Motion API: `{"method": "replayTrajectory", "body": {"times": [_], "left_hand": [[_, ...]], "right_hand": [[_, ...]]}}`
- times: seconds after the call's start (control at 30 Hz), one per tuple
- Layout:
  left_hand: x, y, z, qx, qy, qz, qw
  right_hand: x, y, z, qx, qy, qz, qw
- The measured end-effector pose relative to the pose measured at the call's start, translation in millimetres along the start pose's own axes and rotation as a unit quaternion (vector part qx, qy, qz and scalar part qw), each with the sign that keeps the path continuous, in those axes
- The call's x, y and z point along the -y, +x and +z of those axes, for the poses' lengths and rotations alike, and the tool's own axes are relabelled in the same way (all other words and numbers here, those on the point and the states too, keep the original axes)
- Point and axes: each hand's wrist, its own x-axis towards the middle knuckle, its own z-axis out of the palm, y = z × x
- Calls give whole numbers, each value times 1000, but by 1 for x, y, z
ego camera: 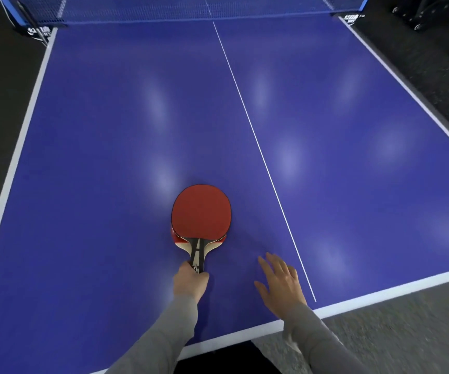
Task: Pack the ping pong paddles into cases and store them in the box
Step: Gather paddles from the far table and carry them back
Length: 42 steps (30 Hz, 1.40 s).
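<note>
Head view: a person stands at the near end of a blue ping pong table (110,157), both arms in grey sleeves reaching over its white edge line.
Left hand: the left hand (191,283) has its fingers curled round the handles of the paddles, gripping them near the butt end.
Paddles: two paddles (201,211) are stacked face to face, red rubber uppermost, heads pointing away toward the net; a sliver of the lower one's red face and pale wood shows at the left and below the top blade. Whether the stack rests on the table or is held just above it cannot be told.
Right hand: the right hand (281,283) is spread, palm down, fingers straight and apart, holding nothing, just right of the paddle handles and left of the white centre line (258,147).
Net: a blue net (191,8) spans the far end of the table.
Surroundings: dark floor lies on both sides, grey carpet at the near right.
</note>
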Motion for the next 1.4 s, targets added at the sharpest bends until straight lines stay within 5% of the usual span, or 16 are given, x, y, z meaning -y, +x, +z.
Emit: {"method": "replayTrajectory", "body": {"times": [0.4,0.73,1.4], "left_hand": [[-4,-20,-8,49,40,82,995],[-35,-80,51,102,67,130,984],[-88,-271,359,187,97,208,955]], "right_hand": [[-30,-50,-5,27,-39,91,995],[-82,-97,-2,-6,7,132,991],[-367,-285,18,-69,134,277,949]]}}
